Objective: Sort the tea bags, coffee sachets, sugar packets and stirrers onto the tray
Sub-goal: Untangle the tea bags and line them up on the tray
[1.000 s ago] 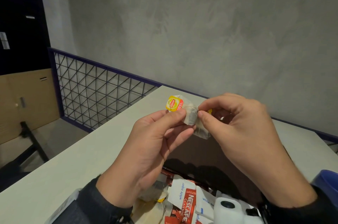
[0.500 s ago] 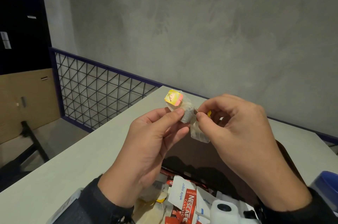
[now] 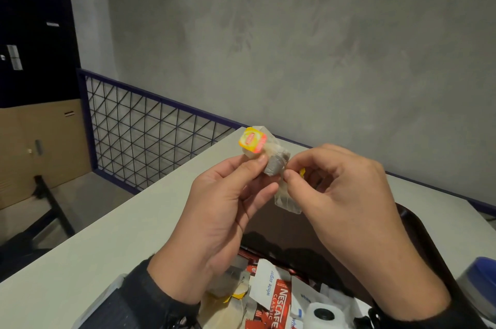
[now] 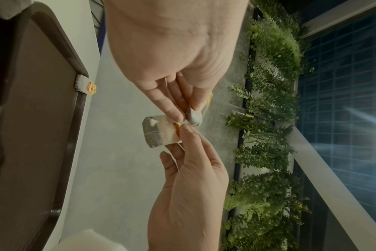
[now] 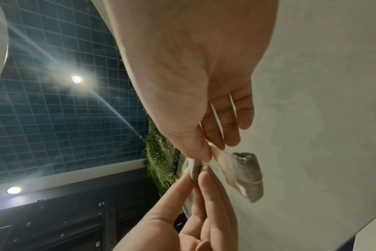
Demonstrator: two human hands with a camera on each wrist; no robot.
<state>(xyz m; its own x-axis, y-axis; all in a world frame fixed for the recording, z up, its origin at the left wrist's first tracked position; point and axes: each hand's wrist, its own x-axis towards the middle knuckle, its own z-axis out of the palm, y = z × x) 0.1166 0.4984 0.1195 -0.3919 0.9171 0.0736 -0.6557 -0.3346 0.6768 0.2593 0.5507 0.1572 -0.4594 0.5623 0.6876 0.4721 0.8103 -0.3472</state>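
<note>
Both hands are raised above the brown tray (image 3: 418, 242), each with a tea bag. My left hand (image 3: 264, 165) pinches a grey tea bag (image 3: 276, 165) whose yellow tag (image 3: 252, 139) sticks up. My right hand (image 3: 290, 171) pinches a second tea bag (image 3: 287, 200), which hangs below its fingers. The two bags touch between the fingertips. In the left wrist view the hanging bag (image 4: 155, 132) shows over the table, and another tea bag (image 4: 84, 84) lies at the tray's rim (image 4: 75, 118). The right wrist view shows the hanging bag (image 5: 247, 176).
A mixed pile lies at the tray's near end, with a red Nescafe sachet (image 3: 279, 307) and white sugar packets (image 3: 268, 280). A blue-lidded container (image 3: 480, 280) stands at the right. The white table (image 3: 107, 248) ends at a dark railing (image 3: 150, 127) on the left.
The hands have drawn the two tea bags slightly apart. The left hand's bag and tag rose and tilted a little, and the right hand's bag now hangs lower.
</note>
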